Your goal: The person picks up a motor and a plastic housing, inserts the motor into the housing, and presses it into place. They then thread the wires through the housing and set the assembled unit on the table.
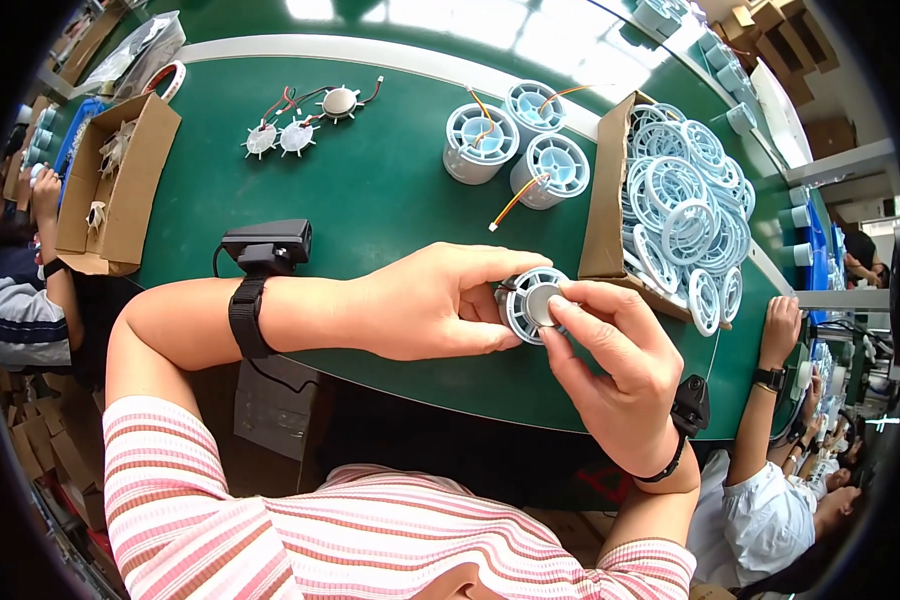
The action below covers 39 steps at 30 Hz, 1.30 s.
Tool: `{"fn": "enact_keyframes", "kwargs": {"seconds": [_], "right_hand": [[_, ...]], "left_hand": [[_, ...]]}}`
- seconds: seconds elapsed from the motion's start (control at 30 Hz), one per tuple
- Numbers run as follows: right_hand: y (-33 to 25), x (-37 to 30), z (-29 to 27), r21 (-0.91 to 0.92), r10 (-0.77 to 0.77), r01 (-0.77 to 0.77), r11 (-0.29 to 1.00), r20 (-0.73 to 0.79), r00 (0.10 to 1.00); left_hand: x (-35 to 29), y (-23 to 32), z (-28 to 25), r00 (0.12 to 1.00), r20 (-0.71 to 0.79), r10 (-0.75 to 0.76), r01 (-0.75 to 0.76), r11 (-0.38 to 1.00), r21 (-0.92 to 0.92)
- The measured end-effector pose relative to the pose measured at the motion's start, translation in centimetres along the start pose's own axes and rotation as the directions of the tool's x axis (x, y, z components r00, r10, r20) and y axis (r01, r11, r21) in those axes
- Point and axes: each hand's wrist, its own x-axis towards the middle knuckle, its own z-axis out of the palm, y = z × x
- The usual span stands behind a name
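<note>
My left hand [425, 305] grips a light blue round fan housing [516, 300] between thumb and fingers, its spoked face turned up toward the right. At the centre of that face is a plain grey disc [541, 303]. The thumb and fingers of my right hand [620, 365] close on the disc's right side and the housing's rim; whether they pinch the disc or only press it, I cannot tell. Past my hands, three similar blue housings [478, 135] stand together, with coloured wires coming out of their spoked tops.
An open cardboard box [602, 205] heaped with light blue plastic rings [685, 205] stands right of the housings. Several small wired fan rotors [297, 137] lie on the green table [370, 200]. Another carton [140, 190] sits at the left. Other people work at both sides.
</note>
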Motion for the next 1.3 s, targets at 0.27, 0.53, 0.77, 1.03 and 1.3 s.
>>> {"fn": "enact_keyframes", "kwargs": {"seconds": [0.27, 0.53, 0.77, 1.03, 1.3], "right_hand": [[0.7, -0.5, -0.4, -0.253, -0.174, 0.189, 0.949, 0.080, 0.981], [1.2, -1.8, 0.8, -0.281, -0.211, 0.211, 0.936, 0.031, 0.977], [0.2, 0.7, -3.3, -0.146, -0.251, 0.247, 0.958, -0.013, 0.968], [-0.9, 7.4, -0.4, -0.261, -0.638, 0.582, 0.770, -0.303, 0.708], [0.0, 5.4, 0.6, 0.209, -0.387, 0.361, 0.909, 0.102, 0.916]], "left_hand": [[0.4, -1.1, 0.5, 0.995, 0.006, 0.095, -0.096, 0.994, 0.054], [0.6, -0.8, 0.8, 1.000, 0.003, -0.006, 0.006, 0.996, -0.090], [0.7, -0.3, 0.9, 0.993, 0.112, -0.024, 0.025, 1.000, -0.014], [0.4, -1.3, 0.8, 0.988, 0.149, 0.044, -0.064, 0.989, 0.133], [0.0, -0.8, 1.2, 0.979, 0.183, -0.091, 0.061, 0.985, 0.163]]}}
